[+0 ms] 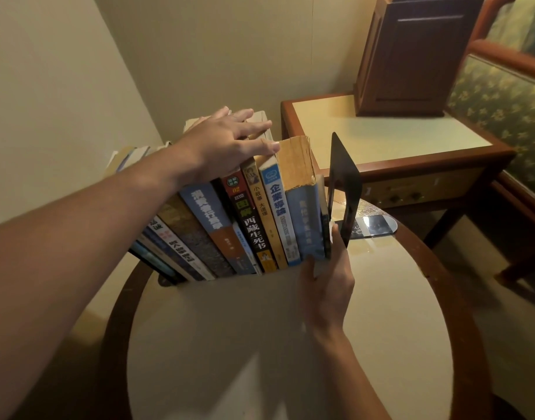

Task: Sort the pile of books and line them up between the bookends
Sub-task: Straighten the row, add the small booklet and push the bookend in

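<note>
A row of several books (pixel 248 225) stands spines toward me on the round table (pixel 290 344), leaning to the left. My left hand (pixel 230 140) lies flat on the books' top edges, fingers spread. My right hand (pixel 330 274) grips the lower end of the rightmost blue book (pixel 308 216), thumb on the spine side and fingers on its right cover. A black metal bookend (pixel 345 177) stands upright just right of that book, a narrow gap between them. The dark foot of a second bookend (pixel 166 278) shows at the row's left end.
The round table has a brown wooden rim (pixel 117 298) and a pale glossy top. Behind it to the right stands a rectangular side table (pixel 396 140) with a dark wooden box (pixel 411 56) on it. A floral upholstered wooden chair (pixel 502 95) is at far right. Walls close in behind the books.
</note>
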Motion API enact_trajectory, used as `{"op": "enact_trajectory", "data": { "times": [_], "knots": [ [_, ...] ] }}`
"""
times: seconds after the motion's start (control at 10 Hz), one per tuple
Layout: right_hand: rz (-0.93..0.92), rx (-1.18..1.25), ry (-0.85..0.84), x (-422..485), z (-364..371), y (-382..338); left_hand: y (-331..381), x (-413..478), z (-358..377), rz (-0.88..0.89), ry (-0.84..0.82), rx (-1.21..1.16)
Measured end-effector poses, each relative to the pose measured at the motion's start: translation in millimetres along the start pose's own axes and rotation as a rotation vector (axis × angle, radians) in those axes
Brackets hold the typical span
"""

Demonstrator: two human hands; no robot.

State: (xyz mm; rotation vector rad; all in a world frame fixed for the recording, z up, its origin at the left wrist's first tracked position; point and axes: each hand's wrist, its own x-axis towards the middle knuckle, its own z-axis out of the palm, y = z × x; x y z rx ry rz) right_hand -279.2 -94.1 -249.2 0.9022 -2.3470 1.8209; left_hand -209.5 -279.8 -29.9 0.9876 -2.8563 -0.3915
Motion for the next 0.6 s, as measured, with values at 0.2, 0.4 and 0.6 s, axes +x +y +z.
{"op": "enact_trajectory", "data": {
  "times": [0.2,0.4,0.6],
  "knots": [
    [0.084,0.148,0.062,-22.3,13.6,-15.1,1.5,-1.4,0.6,0.01,0.019,-0.006],
    [0.223,0.096,-0.162,-45.2,25.2,-43.4,0.0,-2.8,2.5,0.019,0.034,0.009],
    [0.173,0.154,-0.224,-35.7,-55.7,-81.7,11.6,-41.9,4.7,0.103,0.351,-0.146]
  ]
}}
